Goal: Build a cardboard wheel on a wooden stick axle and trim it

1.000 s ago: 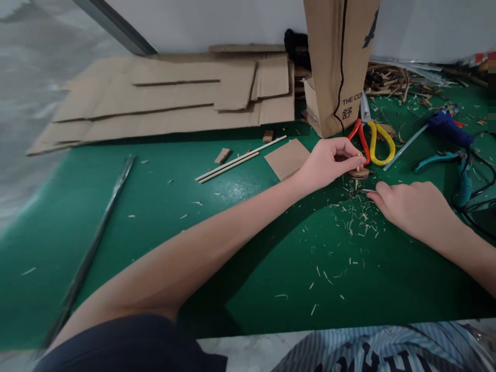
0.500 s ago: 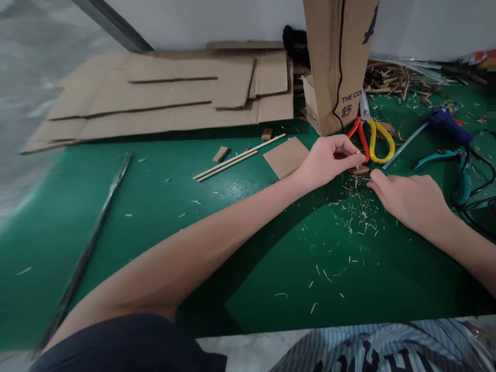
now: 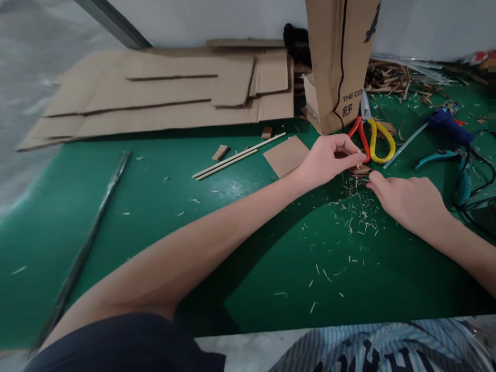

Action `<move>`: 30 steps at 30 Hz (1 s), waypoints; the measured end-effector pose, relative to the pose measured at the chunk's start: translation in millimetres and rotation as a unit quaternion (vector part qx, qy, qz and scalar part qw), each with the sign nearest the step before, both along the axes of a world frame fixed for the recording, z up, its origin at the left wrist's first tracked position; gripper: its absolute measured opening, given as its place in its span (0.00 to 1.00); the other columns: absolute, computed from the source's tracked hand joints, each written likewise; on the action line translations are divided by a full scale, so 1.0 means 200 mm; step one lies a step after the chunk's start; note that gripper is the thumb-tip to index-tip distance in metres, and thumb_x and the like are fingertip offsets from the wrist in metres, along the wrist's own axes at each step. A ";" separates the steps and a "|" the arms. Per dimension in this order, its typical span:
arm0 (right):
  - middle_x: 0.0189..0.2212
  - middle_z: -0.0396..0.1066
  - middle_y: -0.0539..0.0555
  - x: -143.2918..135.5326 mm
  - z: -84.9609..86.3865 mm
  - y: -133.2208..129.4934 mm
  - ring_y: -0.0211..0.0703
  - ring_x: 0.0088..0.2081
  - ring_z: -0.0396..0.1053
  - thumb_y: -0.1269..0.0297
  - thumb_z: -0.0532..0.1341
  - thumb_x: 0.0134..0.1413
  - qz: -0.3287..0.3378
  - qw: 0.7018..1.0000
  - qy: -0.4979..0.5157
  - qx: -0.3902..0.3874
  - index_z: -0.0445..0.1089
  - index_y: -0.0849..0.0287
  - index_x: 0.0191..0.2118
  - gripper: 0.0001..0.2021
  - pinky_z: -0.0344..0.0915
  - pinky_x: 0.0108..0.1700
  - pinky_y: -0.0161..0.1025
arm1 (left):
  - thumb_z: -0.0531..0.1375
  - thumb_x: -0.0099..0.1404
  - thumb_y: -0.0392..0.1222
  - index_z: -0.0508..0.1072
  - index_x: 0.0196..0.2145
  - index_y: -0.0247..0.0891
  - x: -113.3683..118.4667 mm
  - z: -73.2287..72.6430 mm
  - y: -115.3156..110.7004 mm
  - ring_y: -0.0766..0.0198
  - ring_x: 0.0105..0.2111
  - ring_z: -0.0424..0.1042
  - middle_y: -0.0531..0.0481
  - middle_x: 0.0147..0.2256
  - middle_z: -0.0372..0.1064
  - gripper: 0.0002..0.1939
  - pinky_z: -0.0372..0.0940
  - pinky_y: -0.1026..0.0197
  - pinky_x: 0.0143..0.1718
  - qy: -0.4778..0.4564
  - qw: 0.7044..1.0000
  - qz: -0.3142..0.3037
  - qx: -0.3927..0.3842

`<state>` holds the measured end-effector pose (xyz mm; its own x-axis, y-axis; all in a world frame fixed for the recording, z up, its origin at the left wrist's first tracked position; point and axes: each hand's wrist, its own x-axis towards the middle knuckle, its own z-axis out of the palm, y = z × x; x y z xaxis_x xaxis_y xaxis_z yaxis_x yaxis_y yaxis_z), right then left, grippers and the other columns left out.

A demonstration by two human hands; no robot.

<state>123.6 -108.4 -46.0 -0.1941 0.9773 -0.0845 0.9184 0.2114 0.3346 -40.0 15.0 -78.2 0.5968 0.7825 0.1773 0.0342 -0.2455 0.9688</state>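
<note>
Pinched between the thumb and fingers of my left hand [image 3: 329, 159] is a short pale wooden stick [image 3: 358, 160], only its end showing. Under it lies a small brown cardboard piece [image 3: 360, 170]. My right hand [image 3: 408, 199] is closed on a small knife, mostly hidden in the fist; its thin blade [image 3: 363, 179] points left, close to the stick. I cannot tell whether the blade touches it. Curled wood shavings [image 3: 362, 209] lie scattered below both hands. A square of cardboard [image 3: 287, 156] rests beside my left wrist.
Behind my hands lie red and yellow-handled scissors [image 3: 372, 137], next to a tall cardboard box [image 3: 333, 67]. Teal pliers [image 3: 463, 178] and a blue glue gun [image 3: 451, 125] sit at right. Two thin sticks [image 3: 228, 164] and stacked cardboard sheets [image 3: 163, 95] are at left.
Both hands stay nearly in place. The blade has shifted very slightly at the stick, and the view has moved a little.
</note>
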 end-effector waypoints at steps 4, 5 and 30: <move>0.23 0.74 0.56 0.00 0.01 0.00 0.40 0.19 0.65 0.57 0.37 0.73 -0.005 1.000 -0.004 -0.006 0.70 0.58 0.48 0.25 0.40 0.27 0.39 | 0.65 0.61 0.40 0.70 0.28 0.35 0.00 0.01 0.00 0.69 0.28 0.74 0.48 0.29 0.77 0.09 0.69 0.64 0.32 0.004 1.000 -0.004 0.002; 0.22 0.74 0.56 -0.01 0.01 0.00 0.41 0.19 0.65 0.57 0.38 0.73 -0.005 1.000 -0.006 -0.016 0.70 0.58 0.48 0.24 0.40 0.26 0.39 | 0.65 0.61 0.40 0.70 0.28 0.35 0.00 0.01 0.00 0.69 0.29 0.75 0.48 0.29 0.77 0.09 0.69 0.64 0.32 0.005 1.000 -0.005 0.004; 0.21 0.72 0.55 0.00 0.03 0.00 0.41 0.18 0.64 0.57 0.38 0.73 -0.004 1.000 -0.006 0.003 0.69 0.57 0.48 0.24 0.38 0.26 0.39 | 0.65 0.61 0.42 0.70 0.28 0.35 0.00 0.01 -0.01 0.69 0.29 0.75 0.47 0.29 0.77 0.10 0.70 0.65 0.32 0.011 1.000 -0.004 -0.002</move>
<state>123.4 -107.6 -40.3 -0.1844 0.9796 -0.0805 0.9162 0.2009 0.3468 -40.5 13.5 -75.5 0.6069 0.7784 0.1605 0.0532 -0.2413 0.9690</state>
